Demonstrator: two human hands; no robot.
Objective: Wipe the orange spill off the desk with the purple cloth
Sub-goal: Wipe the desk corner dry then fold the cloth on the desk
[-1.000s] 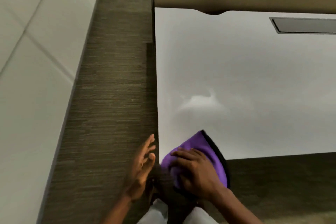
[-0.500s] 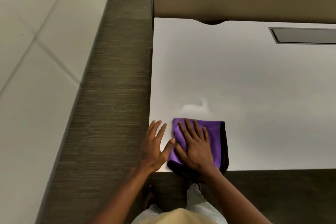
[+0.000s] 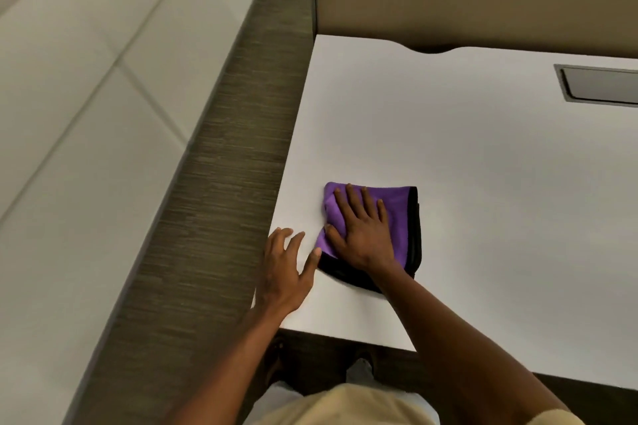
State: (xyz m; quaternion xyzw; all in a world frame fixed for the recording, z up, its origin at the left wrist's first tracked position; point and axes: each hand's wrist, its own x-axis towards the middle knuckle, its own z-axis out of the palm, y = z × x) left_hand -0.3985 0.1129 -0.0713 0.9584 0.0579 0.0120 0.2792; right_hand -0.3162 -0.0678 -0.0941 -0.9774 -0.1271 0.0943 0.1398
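Right hand (image 3: 362, 231) flat on purple cloth (image 3: 400, 217)

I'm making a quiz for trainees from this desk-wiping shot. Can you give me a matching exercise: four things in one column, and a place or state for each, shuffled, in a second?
Things:
1. purple cloth
2. left hand
3. right hand
4. grey recessed panel

Places or states:
A. set into the desk at its far right
B. pressed flat on top of the cloth, fingers spread
C. folded, black-edged, lying on the desk near its front left corner
D. open, on the bare desk at its left edge

Pairs: 1-C, 2-D, 3-B, 4-A
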